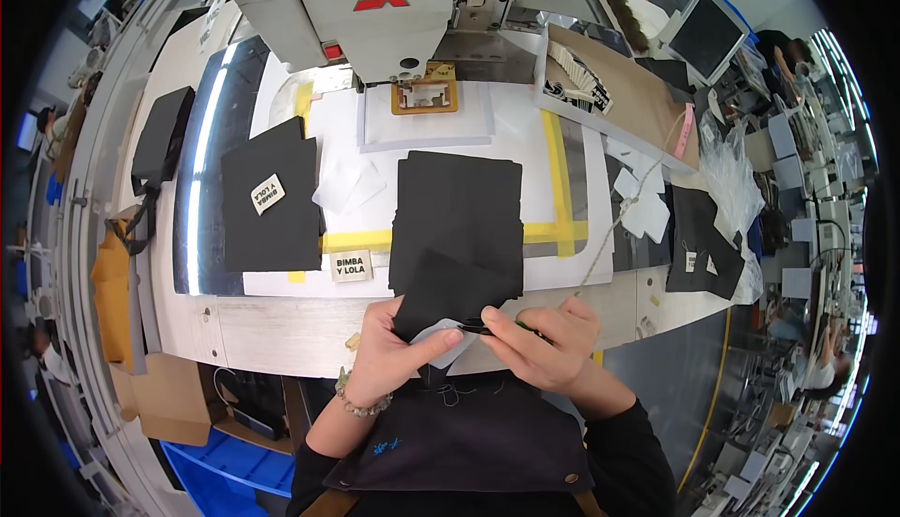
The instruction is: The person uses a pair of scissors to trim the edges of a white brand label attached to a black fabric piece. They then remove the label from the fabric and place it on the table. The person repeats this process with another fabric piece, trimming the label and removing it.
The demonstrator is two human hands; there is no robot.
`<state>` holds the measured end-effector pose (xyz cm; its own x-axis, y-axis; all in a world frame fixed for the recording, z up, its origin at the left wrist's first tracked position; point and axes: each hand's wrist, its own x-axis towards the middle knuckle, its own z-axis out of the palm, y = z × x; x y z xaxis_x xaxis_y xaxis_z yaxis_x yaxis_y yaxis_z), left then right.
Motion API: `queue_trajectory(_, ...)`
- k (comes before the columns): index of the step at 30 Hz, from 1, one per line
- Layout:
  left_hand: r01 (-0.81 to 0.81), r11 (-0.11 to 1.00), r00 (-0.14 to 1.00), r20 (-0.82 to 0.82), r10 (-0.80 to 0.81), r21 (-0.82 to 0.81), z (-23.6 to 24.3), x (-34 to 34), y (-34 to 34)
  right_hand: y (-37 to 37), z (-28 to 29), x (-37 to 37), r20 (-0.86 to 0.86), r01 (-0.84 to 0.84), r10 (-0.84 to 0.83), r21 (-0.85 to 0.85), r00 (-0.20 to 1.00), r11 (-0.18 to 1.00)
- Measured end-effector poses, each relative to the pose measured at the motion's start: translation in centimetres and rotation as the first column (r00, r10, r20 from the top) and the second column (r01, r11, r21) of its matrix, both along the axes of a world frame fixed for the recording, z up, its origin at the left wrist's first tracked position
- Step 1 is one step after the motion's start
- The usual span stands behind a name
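Note:
My left hand (386,356), with a beaded bracelet at its wrist, is closed on a piece of black fabric (441,290). The fabric's near edge is turned up, so a pale underside (439,341) shows by the thumb. In my right hand (548,341) is a small dark tool that looks like thread snips (475,327); its tip meets the fabric beside my left thumb. The fingers partly hide the tool. Just beyond lies a stack of black fabric pieces (457,203). A loose cream label (351,266) rests left of that stack.
A sewing machine head (375,20) stands over a brass-coloured clamp frame (425,97). At left, black pieces (272,245) carry a cream label (266,194). A cardboard tray (647,121) of labels sits back right, with white scraps (642,206) and black fabric (692,222) nearer.

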<state>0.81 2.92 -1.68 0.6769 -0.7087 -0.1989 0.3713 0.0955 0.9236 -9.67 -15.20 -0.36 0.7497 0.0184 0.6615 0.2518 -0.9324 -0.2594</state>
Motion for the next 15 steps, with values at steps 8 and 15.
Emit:
queue_trajectory(8, -0.106, 0.993, 0.992, 0.059, 0.109, -0.051, 0.75, 0.29, -0.26, 0.01, 0.79, -0.50, -0.021, 0.042, -0.044, -0.094, 0.999, 0.995)
queue_trajectory(15, -0.185, 0.979, 0.983, 0.002, 0.186, -0.081, 0.77, 0.27, -0.26, 0.14, 1.09, -0.36, -0.041, 0.029, -0.033, -0.089, 0.999, 0.996)
